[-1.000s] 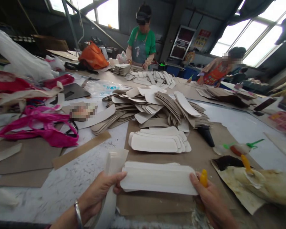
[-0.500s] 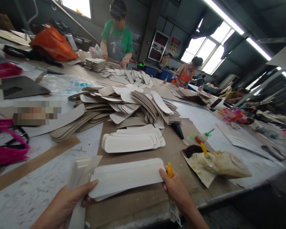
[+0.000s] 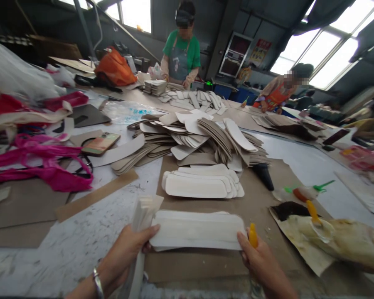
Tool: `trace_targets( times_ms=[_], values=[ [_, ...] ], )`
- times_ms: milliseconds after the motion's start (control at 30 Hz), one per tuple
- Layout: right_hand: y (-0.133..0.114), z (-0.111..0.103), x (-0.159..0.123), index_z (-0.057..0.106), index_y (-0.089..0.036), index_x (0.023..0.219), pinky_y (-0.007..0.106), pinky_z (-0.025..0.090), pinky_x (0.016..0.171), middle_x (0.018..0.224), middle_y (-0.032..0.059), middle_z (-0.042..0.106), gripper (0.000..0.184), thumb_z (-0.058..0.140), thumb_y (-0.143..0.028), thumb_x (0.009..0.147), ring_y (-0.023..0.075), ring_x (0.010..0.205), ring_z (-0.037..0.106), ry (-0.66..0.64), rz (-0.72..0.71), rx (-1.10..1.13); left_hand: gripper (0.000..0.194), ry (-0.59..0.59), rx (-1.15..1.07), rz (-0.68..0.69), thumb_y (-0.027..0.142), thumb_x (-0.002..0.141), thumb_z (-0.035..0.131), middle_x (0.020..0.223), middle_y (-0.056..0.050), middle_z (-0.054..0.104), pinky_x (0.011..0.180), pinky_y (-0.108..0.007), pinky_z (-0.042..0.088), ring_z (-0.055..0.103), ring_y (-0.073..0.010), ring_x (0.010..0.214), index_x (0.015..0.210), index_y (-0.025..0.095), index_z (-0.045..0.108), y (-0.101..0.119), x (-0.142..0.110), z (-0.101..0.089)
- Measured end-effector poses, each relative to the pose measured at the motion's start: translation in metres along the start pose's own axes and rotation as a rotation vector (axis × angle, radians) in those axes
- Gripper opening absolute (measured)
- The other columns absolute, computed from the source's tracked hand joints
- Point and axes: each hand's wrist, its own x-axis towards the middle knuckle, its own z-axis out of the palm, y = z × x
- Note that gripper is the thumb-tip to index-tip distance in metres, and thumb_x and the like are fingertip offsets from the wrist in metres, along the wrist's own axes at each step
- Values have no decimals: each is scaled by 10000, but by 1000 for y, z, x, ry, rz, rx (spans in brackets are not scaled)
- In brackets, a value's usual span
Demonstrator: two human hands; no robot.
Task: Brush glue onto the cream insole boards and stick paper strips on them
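Note:
My left hand [image 3: 121, 249], closed, holds a bundle of thin pale strips [image 3: 141, 214] hanging down past its fingers, while its thumb presses on the left end of a long white rounded panel [image 3: 196, 230]. At the panel's right end my right hand [image 3: 262, 259] pinches the edge. A tool with a yellow tip [image 3: 253, 236] sticks up from that same hand; its lower part is mostly hidden. Under the held panel, the edges of at least one more panel show. Just beyond lies a fanned stack of similar white panels [image 3: 196, 186] on brown board.
A large heap of grey-brown pieces [image 3: 187, 137] spreads behind. To the right are a black cone [image 3: 263, 176], a small bottle with a green nozzle [image 3: 305, 193] and a stained container with a yellow handle [image 3: 322, 230]. A phone [image 3: 101, 143] and pink bag [image 3: 50, 162] lie left; co-workers stand beyond.
The view has swung left, so the scene appears farther right. The held panel now lies more level, with both hands still at its ends.

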Motion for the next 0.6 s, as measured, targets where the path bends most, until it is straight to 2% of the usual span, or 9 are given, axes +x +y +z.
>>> trace_targets(
  times_ms=[200, 333, 467, 600],
  values=[
    [0, 4, -4, 391, -237, 661, 233, 182, 385, 416, -92, 345, 434, 602, -616, 657, 72, 358, 275, -12, -8, 84, 411, 27, -26, 9, 483, 503, 765, 498, 24, 486, 447, -197, 315, 390, -93, 478, 594, 144, 551, -3, 1, 1],
    [-3, 7, -9, 389, -228, 682, 215, 153, 391, 417, -109, 327, 465, 641, -616, 640, 46, 354, 235, -52, 41, 197, 438, -27, -92, -14, 498, 508, 772, 514, 32, 474, 439, -188, 306, 372, -83, 474, 623, 145, 539, -2, 1, 1],
    [-11, 8, -12, 367, -227, 707, 199, 130, 394, 419, -123, 322, 536, 678, -642, 573, 34, 361, 208, -100, 69, 230, 460, -63, -101, -25, 516, 518, 782, 533, 33, 488, 447, -191, 327, 384, -90, 487, 660, 148, 547, 1, 1, -2],
    [-24, 10, -16, 359, -219, 730, 181, 133, 400, 449, -128, 323, 540, 684, -631, 598, 28, 388, 209, -141, 33, 292, 410, -82, -51, -49, 475, 560, 793, 537, 22, 520, 470, -200, 372, 425, -101, 499, 608, 150, 549, -2, 4, -13]
  ],
)
